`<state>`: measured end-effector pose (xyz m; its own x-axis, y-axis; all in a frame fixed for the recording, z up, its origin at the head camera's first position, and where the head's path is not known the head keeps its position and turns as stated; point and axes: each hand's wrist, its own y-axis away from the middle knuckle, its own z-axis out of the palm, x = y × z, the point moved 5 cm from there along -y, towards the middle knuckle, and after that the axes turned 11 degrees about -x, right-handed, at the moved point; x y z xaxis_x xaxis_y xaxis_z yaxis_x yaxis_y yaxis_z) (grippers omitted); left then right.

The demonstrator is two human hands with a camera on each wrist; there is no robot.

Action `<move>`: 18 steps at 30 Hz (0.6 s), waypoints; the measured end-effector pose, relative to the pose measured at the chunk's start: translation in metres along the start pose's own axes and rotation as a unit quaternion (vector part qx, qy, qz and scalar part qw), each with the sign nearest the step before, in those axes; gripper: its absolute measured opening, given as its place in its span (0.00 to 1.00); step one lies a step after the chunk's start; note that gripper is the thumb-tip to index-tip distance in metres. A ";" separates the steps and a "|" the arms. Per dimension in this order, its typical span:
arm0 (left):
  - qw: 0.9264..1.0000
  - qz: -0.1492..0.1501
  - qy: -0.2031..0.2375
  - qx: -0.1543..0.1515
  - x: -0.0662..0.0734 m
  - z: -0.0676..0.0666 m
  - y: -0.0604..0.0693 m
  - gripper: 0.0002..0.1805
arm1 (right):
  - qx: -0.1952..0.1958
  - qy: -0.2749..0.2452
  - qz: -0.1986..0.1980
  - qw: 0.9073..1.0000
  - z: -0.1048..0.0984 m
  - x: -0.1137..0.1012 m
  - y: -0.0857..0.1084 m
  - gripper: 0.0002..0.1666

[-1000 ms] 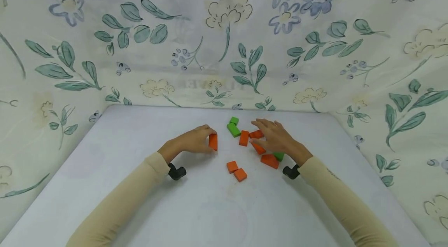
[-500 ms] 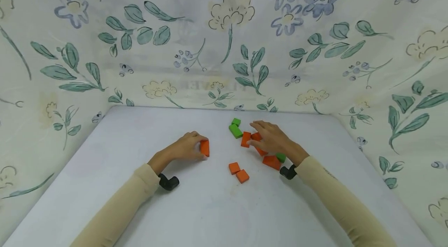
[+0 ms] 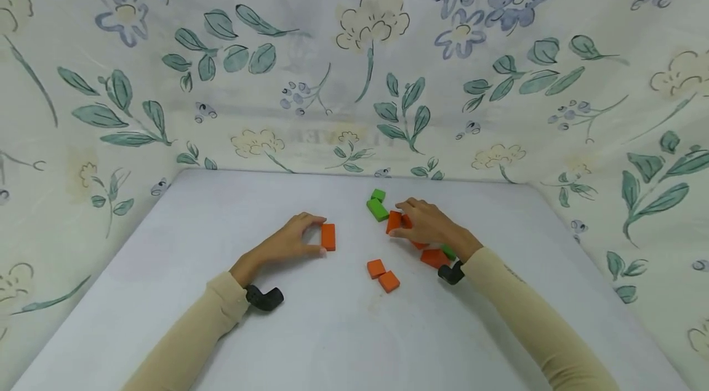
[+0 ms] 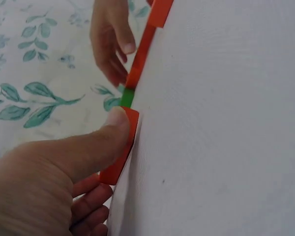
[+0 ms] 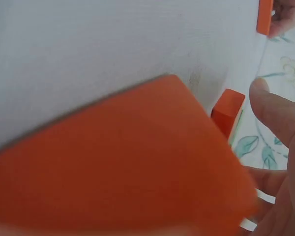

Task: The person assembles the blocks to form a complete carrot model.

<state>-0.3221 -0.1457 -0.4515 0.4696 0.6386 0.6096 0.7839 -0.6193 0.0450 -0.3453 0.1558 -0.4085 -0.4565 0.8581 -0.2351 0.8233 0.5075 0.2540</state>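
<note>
On the white table an orange rectangular block (image 3: 328, 237) lies beside my left hand (image 3: 282, 239), whose thumb and fingers are spread at its two ends. In the left wrist view the thumb overlaps this block (image 4: 120, 147); contact is hard to tell. My right hand (image 3: 429, 223) reaches over the right-hand cluster, thumb and fingers apart around another orange block (image 3: 394, 222). The right wrist view shows a gap between the thumb and that block (image 5: 228, 112). More orange blocks are partly hidden under the right hand.
Two green blocks (image 3: 378, 209) stand beyond the right hand. Two small orange blocks (image 3: 383, 275) lie in the middle, nearer the body. An orange angled block (image 3: 434, 258) and a green piece (image 3: 448, 252) sit by the right wrist. A floral cloth (image 3: 310, 101) rises behind the table.
My left hand carried its orange block leftward and toward the body, then loosened its fingers around it. My right hand moved slightly left, over the nearest orange block of the cluster.
</note>
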 end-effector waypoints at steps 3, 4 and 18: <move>1.000 0.007 -0.008 0.010 0.002 0.001 -0.002 0.39 | -0.008 0.006 0.007 1.000 0.002 0.003 -0.003 0.47; 1.000 0.008 -0.012 0.012 0.004 0.001 -0.002 0.38 | -0.012 0.007 0.010 1.000 0.002 0.005 -0.004 0.47; 1.000 -0.021 -0.004 0.002 0.001 0.003 0.002 0.36 | -0.042 -0.016 0.017 0.999 0.007 0.005 -0.015 0.42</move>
<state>-0.3182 -0.1447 -0.4533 0.4393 0.6680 0.6007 0.8045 -0.5901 0.0679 -0.3578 0.1515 -0.4197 -0.4163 0.8728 -0.2547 0.8069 0.4837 0.3390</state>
